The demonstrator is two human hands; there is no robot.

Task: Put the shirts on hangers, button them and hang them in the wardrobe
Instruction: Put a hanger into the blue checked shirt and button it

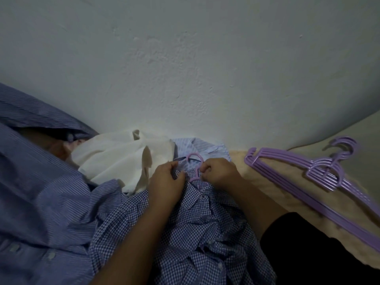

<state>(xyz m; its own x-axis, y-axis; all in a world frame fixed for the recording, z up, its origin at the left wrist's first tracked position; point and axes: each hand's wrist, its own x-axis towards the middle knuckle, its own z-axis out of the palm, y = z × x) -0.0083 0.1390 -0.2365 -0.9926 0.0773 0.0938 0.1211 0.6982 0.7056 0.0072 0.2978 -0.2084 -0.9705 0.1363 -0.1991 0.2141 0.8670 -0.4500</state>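
A blue-and-white checked shirt (pixel 197 227) lies crumpled in front of me on the bed. A purple hanger (pixel 194 161) is inside it, only its hook sticking out at the collar. My left hand (pixel 166 182) pinches the collar on the left of the hook. On the right of the hook, my right hand (pixel 220 171) grips the other collar edge with curled fingers. The hanger's shoulders are hidden under the cloth.
A dark blue striped shirt (pixel 41 192) spreads across the left. A white shirt (pixel 117 159) and a pale striped shirt (pixel 205 147) lie behind, against the white wall (pixel 185 68). Several purple hangers (pixel 320 177) are stacked on the beige cover (pixel 267 186) at right.
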